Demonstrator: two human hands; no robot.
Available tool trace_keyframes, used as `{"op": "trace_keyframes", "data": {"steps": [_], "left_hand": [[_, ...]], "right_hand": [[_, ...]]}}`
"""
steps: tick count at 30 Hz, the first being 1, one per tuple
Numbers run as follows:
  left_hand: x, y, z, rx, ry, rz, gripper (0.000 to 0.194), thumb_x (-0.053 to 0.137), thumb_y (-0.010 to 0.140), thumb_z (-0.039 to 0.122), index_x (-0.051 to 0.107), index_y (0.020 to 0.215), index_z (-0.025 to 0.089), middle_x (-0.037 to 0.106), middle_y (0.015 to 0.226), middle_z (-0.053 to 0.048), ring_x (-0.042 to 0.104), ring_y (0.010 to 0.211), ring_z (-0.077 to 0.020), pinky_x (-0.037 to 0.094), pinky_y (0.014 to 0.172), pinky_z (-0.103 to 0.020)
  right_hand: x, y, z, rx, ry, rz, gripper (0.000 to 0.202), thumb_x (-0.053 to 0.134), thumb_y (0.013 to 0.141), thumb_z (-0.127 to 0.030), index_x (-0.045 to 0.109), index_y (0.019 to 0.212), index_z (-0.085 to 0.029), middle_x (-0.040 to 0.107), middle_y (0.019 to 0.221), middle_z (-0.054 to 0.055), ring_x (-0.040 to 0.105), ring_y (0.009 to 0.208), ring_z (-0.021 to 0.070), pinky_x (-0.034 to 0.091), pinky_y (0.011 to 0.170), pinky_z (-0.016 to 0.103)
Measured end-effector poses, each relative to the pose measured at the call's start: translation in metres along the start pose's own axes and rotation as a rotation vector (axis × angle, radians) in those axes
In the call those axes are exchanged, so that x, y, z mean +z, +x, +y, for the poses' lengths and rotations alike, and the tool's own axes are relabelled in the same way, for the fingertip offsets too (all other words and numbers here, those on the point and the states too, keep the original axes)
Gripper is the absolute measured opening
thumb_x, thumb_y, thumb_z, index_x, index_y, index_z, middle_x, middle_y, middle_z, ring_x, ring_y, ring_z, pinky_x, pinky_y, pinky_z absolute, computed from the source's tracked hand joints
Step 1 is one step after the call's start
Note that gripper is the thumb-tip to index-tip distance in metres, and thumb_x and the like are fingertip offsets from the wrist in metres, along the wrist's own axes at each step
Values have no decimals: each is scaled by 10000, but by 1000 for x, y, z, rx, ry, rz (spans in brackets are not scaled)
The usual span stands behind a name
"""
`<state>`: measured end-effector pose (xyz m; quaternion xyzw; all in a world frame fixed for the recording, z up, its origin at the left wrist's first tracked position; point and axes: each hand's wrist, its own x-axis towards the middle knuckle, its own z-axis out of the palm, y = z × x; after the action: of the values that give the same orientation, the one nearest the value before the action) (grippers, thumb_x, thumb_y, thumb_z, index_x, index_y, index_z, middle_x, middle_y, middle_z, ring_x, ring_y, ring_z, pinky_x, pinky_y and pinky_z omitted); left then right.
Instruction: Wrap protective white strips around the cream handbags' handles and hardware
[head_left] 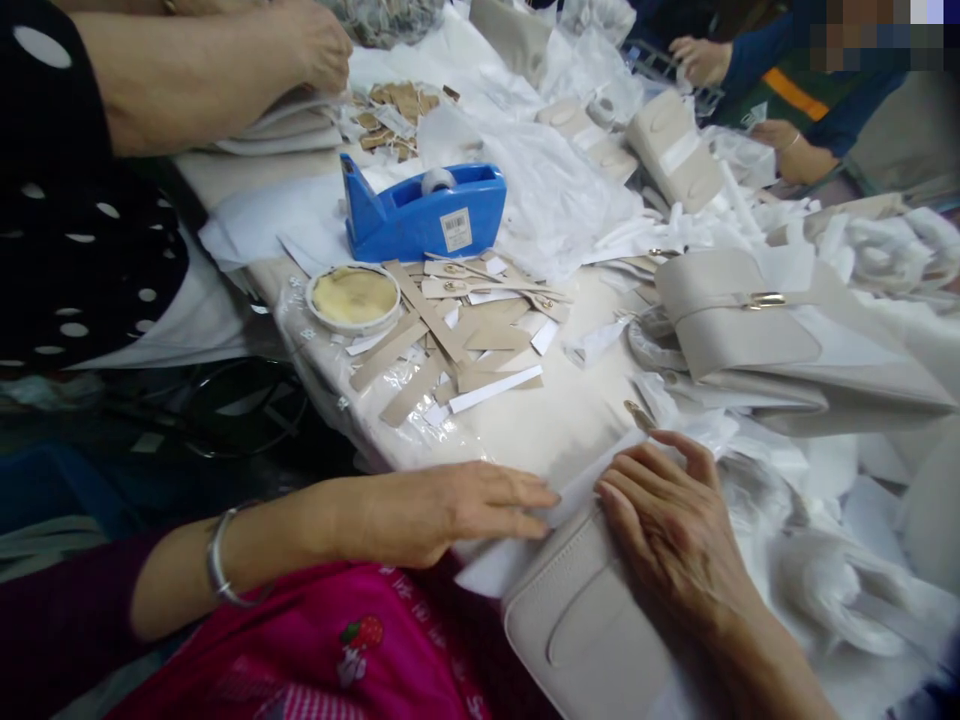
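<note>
A pale beige handbag (600,640) with fine stitching and a curved handle-like strip leans at the table's near edge. Across it lies my right hand (671,530), its fingers bent over the bag's upper edge and gripping it. A sheet of white tissue paper (499,568) sticks out from beside and behind the bag. My left hand (465,508) lies stretched out over this paper, palm down, fingers straight and together, tips close to the bag. A small gold-coloured clasp (637,412) shows just beyond my right hand.
Beige strips (435,330) and card pieces lie beside a round tub of yellowish paste (354,298). Behind stands a blue tape dispenser (427,212). Another beige bag (739,315) and wrapped straps (840,590) crowd the right. Co-workers' hands (322,45) work across the table.
</note>
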<state>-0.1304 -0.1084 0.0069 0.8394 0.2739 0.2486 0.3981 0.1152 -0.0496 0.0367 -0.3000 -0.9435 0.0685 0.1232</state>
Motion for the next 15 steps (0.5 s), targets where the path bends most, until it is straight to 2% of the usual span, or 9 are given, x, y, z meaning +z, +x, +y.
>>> {"op": "trace_keyframes", "data": {"steps": [3,6,10,15], "left_hand": [[6,-10,2,82,33,-33,539,420,802,-66,528,1259,199,467,1405,-112,384,1333,-173,321,1123,-325],[17,-5,-4,104,42,2,399,388,869,7,562,1191,165,487,1379,-133,425,1299,-178,362,1086,-296],[25,5,-8,10,-16,65,296,424,886,65,597,1092,188,572,1268,-102,534,1162,-176,426,994,-276],[27,17,-1,-163,-26,158,95,558,850,199,630,910,189,665,994,-43,601,956,-167,449,867,-264]], "right_hand": [[-4,2,-3,-20,38,7,228,437,914,-192,590,746,-210,624,752,-2,554,788,154,264,1034,446],[-10,2,-6,-53,106,12,121,500,881,-175,614,861,-211,644,863,22,568,847,178,308,978,454],[-15,-4,-4,-90,213,50,110,554,848,-162,631,918,-198,614,847,43,559,780,186,400,775,388],[-15,-11,0,-57,263,95,124,574,837,-150,644,932,-190,580,851,56,554,765,184,437,680,338]]}}
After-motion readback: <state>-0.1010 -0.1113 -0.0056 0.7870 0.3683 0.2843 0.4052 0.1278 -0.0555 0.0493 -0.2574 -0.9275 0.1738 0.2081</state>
